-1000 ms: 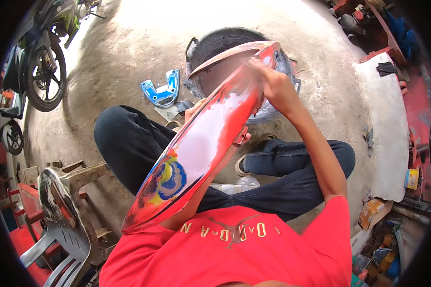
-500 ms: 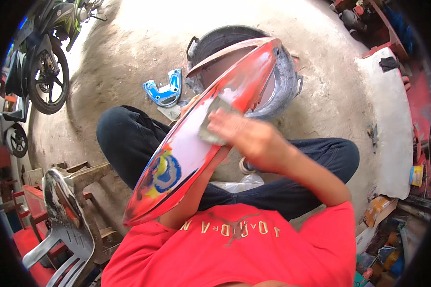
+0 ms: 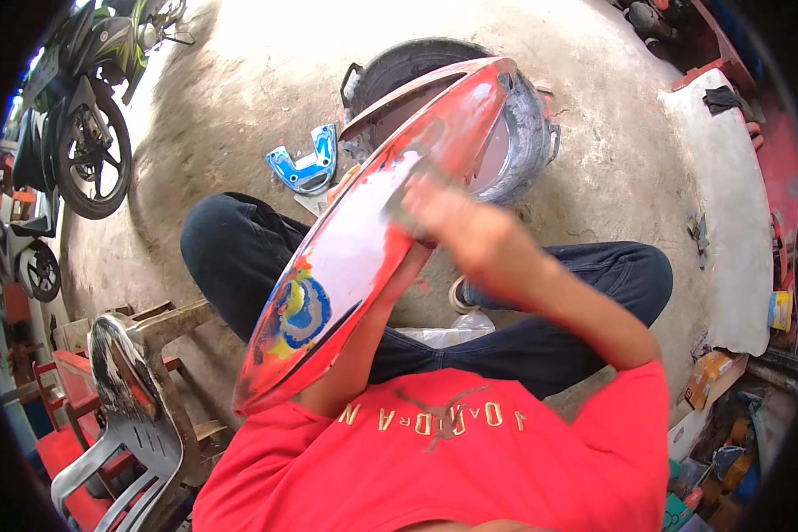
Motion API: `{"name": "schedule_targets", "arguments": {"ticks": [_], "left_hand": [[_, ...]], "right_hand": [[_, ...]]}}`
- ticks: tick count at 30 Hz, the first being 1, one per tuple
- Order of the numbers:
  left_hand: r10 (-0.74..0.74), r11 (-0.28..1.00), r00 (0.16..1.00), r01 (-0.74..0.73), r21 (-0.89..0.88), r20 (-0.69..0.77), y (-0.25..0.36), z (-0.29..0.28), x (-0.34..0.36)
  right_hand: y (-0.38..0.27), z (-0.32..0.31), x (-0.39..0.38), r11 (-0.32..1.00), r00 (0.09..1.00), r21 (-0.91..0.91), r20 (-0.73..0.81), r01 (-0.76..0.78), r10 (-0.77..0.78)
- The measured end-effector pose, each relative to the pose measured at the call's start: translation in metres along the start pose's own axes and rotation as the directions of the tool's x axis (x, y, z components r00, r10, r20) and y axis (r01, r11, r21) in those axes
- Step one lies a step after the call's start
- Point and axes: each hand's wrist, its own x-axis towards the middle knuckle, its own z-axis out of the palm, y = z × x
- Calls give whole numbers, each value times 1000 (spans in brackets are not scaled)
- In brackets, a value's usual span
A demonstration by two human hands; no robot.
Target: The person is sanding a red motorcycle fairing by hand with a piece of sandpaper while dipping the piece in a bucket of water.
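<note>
A long, curved motorcycle body panel (image 3: pixel 350 230) slants across my lap, its far end over the tub. It is red, with a bare whitish patch in the middle and blue, yellow and grey rings of worn paint near its close end. My right hand (image 3: pixel 461 222), smeared by motion, presses a grey-green piece of sandpaper (image 3: pixel 397 215) flat against the panel's right side. From below, my left forearm passes under the panel. Only some fingertips of my left hand (image 3: pixel 342 183) show at the panel's left edge, gripping it; the rest is hidden.
A dark round tub (image 3: pixel 530 133) of murky water stands ahead. Beside it on the concrete floor lies a blue-and-white U-shaped part (image 3: pixel 310 173). Motorcycles (image 3: pixel 89 142) are parked at far left, a worn grey chair (image 3: pixel 142 426) near left. A cardboard box (image 3: pixel 714 377) sits at right.
My right hand and the sandpaper have slid slightly up and right along the panel. The panel's far end sits a little higher in the picture; my left hand keeps its hold.
</note>
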Motion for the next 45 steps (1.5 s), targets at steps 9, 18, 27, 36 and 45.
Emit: {"name": "schedule_targets", "arguments": {"ticks": [9,18,27,36,45], "left_hand": [[394,610,846,52,791,-360,49,30,-26],[470,403,813,149,903,-344,15,40,-3],[359,696,853,25,718,-378,38,40,-15],[235,710,937,16,704,-259,5,32,2],[170,683,964,34,729,-204,2,38,5]], "right_hand": [[-16,-5,-3,1000,1000,3,16,16,-16],[-12,-7,-8,997,1000,-83,19,11,-10],[-14,-12,-2,993,997,-105,46,-60,65],[3,-10,-2,990,999,-136,-1,-43,43],[12,-4,9,988,991,-82,-14,-133,132]]}}
